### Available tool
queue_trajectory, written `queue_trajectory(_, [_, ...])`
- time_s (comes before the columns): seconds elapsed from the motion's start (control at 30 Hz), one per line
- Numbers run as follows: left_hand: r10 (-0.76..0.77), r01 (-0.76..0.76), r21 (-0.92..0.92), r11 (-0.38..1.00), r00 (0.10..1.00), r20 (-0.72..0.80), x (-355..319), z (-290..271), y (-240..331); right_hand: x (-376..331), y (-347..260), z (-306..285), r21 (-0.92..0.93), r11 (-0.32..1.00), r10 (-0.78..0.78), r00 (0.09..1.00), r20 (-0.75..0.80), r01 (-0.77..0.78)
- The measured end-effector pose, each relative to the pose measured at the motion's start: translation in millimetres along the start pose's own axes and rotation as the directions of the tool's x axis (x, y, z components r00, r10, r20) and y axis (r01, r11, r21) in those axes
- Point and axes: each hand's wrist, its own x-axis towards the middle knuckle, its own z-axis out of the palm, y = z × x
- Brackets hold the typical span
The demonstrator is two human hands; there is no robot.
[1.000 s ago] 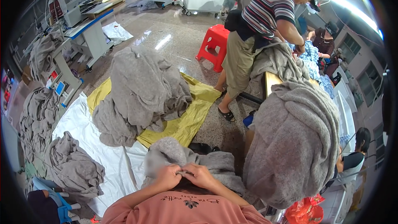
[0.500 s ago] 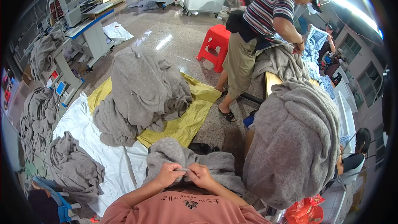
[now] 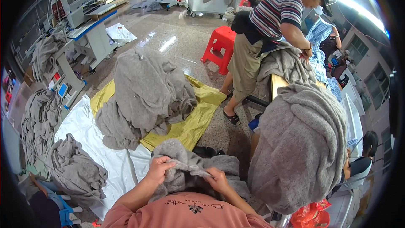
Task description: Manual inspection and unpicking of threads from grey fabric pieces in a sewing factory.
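At the lower centre of the frame, a person in a pink shirt (image 3: 185,213) has a bundle of grey fuzzy fabric (image 3: 195,169) gathered in front of them, one edge drawn up into a narrow band between two bare hands. The left hand (image 3: 159,169) has its grip closed on that band's left end, thumb and fingers pressed together; the right hand (image 3: 217,179), set a little lower, pinches the other end just as narrowly. The hands are apart, with the band spanning the gap. Just beside, at the right of the frame, bulges a big grey fabric heap (image 3: 299,143). Another grey pile (image 3: 145,95), left of centre, sits on a yellow sheet (image 3: 206,95). Upper right, a co-worker in a striped top (image 3: 276,12) leans over a worktop (image 3: 277,85).
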Motion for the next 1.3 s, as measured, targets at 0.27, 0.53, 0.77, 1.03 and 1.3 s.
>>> queue_trajectory(0.27, [0.071, -0.07, 0.018, 0.997, 0.996, -0.056, 2.9, 5.3, 3.8, 5.8, -17.0, -17.3, -0.054, 0.977, 0.187, 0.957, -0.221, -0.204])
queue_trajectory(0.53, [0.172, -0.353, 0.617, 0.704, 0.927, 0.333, 0.1, 35.1, -16.9, 23.3, -65.2, 3.4, -0.064, 0.884, -0.44, 0.87, 0.223, 0.463])
queue_trajectory(0.77, [-0.118, -0.018, 0.413, 0.91, 0.947, 0.299, 1.3, 27.7, -26.9, 22.0, -48.4, 13.4, -0.32, 0.84, -0.475, 0.879, -0.042, 0.438])
queue_trajectory(1.03, [-0.017, -0.04, 0.414, 0.909, 0.991, 0.132, -5.6, 34.7, -21.6, 23.6, -38.6, 25.7, -0.336, 0.868, -0.409, 0.91, -0.068, 0.365])
queue_trajectory(1.3, [0.021, -0.083, 0.478, 0.874, 0.991, 0.135, -6.2, 23.5, -29.4, 23.4, -22.9, 28.9, -0.081, 0.969, -0.232, 0.973, 0.007, 0.231])
